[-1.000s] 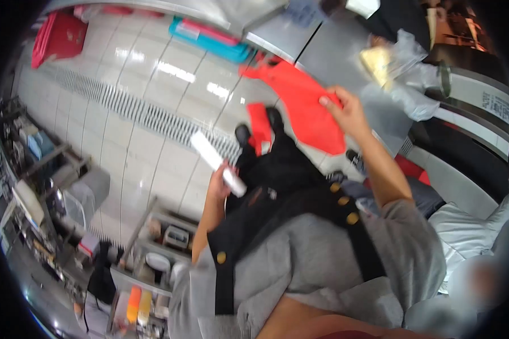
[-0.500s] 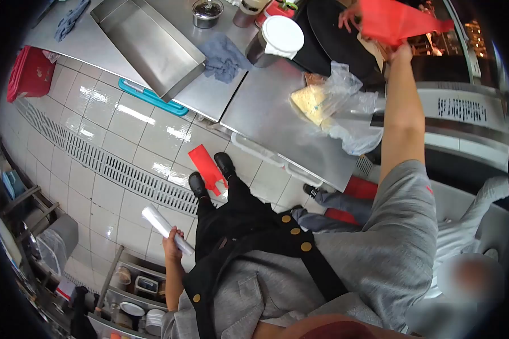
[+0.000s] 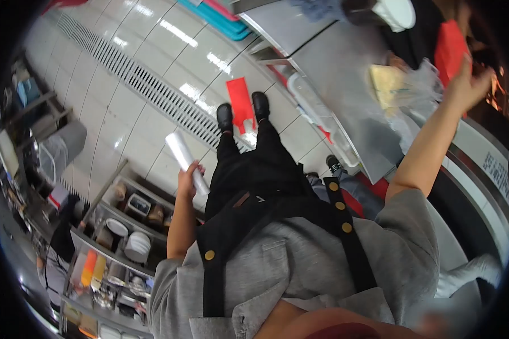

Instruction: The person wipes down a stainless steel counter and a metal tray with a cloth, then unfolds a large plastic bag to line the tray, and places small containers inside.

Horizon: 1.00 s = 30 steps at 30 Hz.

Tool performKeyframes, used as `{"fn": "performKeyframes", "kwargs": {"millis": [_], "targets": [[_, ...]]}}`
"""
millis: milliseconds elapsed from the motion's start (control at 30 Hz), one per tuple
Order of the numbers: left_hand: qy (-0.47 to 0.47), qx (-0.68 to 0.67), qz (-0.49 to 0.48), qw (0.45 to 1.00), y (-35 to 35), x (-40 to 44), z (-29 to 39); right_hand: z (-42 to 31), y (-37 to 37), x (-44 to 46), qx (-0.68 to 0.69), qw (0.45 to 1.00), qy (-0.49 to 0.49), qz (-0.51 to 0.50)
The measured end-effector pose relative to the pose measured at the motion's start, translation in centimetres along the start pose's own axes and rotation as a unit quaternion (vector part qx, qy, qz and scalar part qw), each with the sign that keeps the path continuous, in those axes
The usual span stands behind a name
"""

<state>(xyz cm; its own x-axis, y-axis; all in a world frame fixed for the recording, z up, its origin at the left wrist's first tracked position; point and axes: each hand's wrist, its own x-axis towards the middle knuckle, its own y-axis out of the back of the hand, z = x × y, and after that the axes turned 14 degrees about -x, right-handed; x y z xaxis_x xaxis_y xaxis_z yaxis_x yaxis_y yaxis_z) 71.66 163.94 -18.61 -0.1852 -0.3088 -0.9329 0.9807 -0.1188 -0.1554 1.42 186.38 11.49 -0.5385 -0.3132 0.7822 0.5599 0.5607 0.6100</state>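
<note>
A white roll (image 3: 180, 151) is gripped by the left fingers (image 3: 195, 166). A red bag (image 3: 451, 50) is seen just beyond the spread right fingers (image 3: 481, 83).

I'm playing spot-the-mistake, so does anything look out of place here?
Yes: a red bag-like piece lies on the tiled floor by the person's black shoes. It looks odd because another red piece is up by the right hand, so this one may have been dropped.
</note>
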Motion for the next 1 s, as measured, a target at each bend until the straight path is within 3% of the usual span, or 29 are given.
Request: {"fn": "performKeyframes", "kwargs": {"millis": [67,100,133,200,233,267,300,333,433,467,533,633,667,733,800,933,1000], "targets": [[0.025,-0.047,0.004,0.999,-0.6,0.5,-0.3,-12.2,1.8,-3.8,0.120,0.986,0.016,0.112],[0.052,-0.098,0.010,0.994,-0.5,1.3,-1.1,-17.3,2.0,-7.0,0.166,0.979,0.032,0.116],[0.078,-0.146,0.016,0.986,-0.6,2.2,-1.9,-18.8,2.8,-13.0,0.142,0.990,-0.028,-0.007],[0.079,-0.221,-0.024,0.972,-1.6,3.3,-3.1,-26.4,-0.7,-24.3,0.375,0.904,0.123,-0.161],[0.059,-0.194,0.009,0.979,-1.6,4.7,-4.3,-29.4,-3.2,-29.5,0.408,0.870,0.058,-0.270],[0.020,-0.103,0.035,0.994,-2.7,5.5,-4.5,-30.0,-6.7,-36.4,0.383,0.844,0.005,-0.375],[-0.033,-0.053,0.034,0.997,-3.0,6.7,-5.3,-30.8,-10.2,-43.9,0.341,0.788,-0.171,-0.483],[-0.086,-0.003,0.032,0.996,-3.0,8.0,-6.1,-30.1,-13.9,-50.7,0.256,0.768,-0.180,-0.558],[-0.117,-0.018,0.065,0.991,-3.2,10.9,-6.7,-26.7,-24.5,-67.1,0.115,0.636,-0.130,-0.752],[-0.131,-0.013,0.081,0.988,-2.7,11.5,-6.9,-26.3,-27.4,-70.4,0.112,0.631,-0.127,-0.757],[-0.128,-0.008,0.096,0.987,-0.3,12.2,-6.8,-25.9,-32.0,-76.2,-0.013,0.543,-0.045,-0.838],[-0.194,-0.057,0.148,0.968,1.5,11.5,-7.2,-27.3,-36.7,-80.2,-0.061,0.486,-0.089,-0.867],[-0.194,-0.040,0.141,0.970,1.8,11.3,-7.4,-25.1,-39.5,-87.2,-0.028,0.483,-0.188,-0.854],[-0.197,-0.015,0.134,0.971,2.7,11.0,-7.6,-23.9,-40.2,-94.6,0.001,0.460,-0.293,-0.838],[-0.200,-0.021,0.163,0.966,3.3,10.8,-7.9,-26.1,-40.2,-91.4,-0.024,0.477,-0.374,-0.795],[-0.202,-0.036,0.192,0.960,3.7,10.9,-7.7,-26.5,-40.3,-94.1,-0.012,0.490,-0.375,-0.787],[-0.203,-0.030,0.175,0.963,3.9,10.8,-7.6,-28.2,-38.7,-89.7,-0.075,0.497,-0.398,-0.767]]}}
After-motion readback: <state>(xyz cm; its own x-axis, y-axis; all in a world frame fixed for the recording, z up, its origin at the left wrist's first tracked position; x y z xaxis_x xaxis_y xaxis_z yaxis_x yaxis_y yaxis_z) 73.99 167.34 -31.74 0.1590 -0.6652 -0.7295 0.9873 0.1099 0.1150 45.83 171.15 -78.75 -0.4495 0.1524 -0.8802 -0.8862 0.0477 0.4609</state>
